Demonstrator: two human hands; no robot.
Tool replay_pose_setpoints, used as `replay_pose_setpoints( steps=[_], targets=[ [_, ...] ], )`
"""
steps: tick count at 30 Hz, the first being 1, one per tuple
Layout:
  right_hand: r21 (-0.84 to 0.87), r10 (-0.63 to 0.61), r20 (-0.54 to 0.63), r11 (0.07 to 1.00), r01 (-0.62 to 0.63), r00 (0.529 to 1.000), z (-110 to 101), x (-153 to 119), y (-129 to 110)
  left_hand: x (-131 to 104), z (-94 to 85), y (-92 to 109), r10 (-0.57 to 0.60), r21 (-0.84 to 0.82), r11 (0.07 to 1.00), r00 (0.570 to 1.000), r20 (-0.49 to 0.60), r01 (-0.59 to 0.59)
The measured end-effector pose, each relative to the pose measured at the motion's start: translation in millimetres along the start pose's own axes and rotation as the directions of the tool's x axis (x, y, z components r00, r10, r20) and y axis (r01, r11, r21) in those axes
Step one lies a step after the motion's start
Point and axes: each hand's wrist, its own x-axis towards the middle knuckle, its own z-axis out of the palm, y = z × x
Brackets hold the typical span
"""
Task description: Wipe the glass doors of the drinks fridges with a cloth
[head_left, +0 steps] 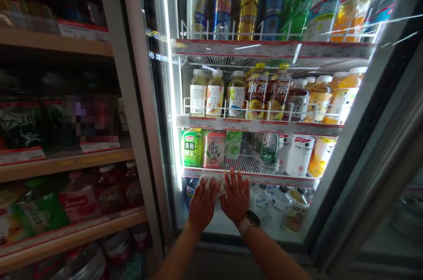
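My left hand (202,204) presses a crumpled white cloth (211,181) against the glass door (211,222) of a lit drinks fridge. The cloth shows around my fingertips; whether it is cloth or tissue I cannot tell for certain. Beside it, my right hand (236,196) lies flat on the glass with its fingers stretched out, its thumb side close to the cloth. A watch (253,218) is on my right wrist. Behind the glass, just above my hands, runs a shelf edge (274,178) with price strips.
Inside the fridge stand cans (222,13), bottled teas (215,92), a clear water bottle (269,152) and cartons of several drinks. A dark door frame (360,108) slants along the right. Open wooden shelves (66,165) with bottles stand left, beyond a grey post (132,95).
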Motion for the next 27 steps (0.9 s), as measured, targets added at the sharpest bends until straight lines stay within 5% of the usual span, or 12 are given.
replay_pose_setpoints(
  steps=[4, 7, 13, 20, 23, 27],
  targets=[
    [-0.011, 0.027, 0.02, 1.0, -0.027, 0.999, -1.9, 0.6, -2.0, 15.1, -13.2, -39.5, -0.135, 0.058, 0.989, 0.99, -0.034, 0.137],
    [-0.004, 0.026, 0.02, 1.0, -0.025, 0.999, -3.5, 2.1, -2.8, 24.9, -23.0, -60.5, -0.335, 0.028, 0.941, 0.939, -0.074, 0.337],
    [0.011, 0.018, 0.006, 1.0, -0.018, 1.0, -3.0, 2.7, -2.7, 25.5, -18.2, -44.8, -0.526, -0.099, 0.85, 0.845, -0.094, 0.518],
    [-0.002, 0.018, -0.008, 1.0, -0.018, 1.0, -1.8, 1.7, -2.2, 2.1, 1.6, 6.1, -0.256, -0.05, 0.965, 0.967, -0.011, 0.256],
    [-0.01, 0.018, -0.004, 1.0, -0.018, 1.0, -2.1, 1.6, -1.8, 1.7, -1.2, 1.5, -0.139, -0.028, 0.99, 0.99, 0.011, 0.139],
    [-0.016, 0.017, 0.015, 1.0, -0.017, 1.0, -2.8, 1.5, -1.3, 13.7, -12.6, -30.7, -0.058, 0.017, 0.998, 0.998, 0.003, 0.058]
  ],
)
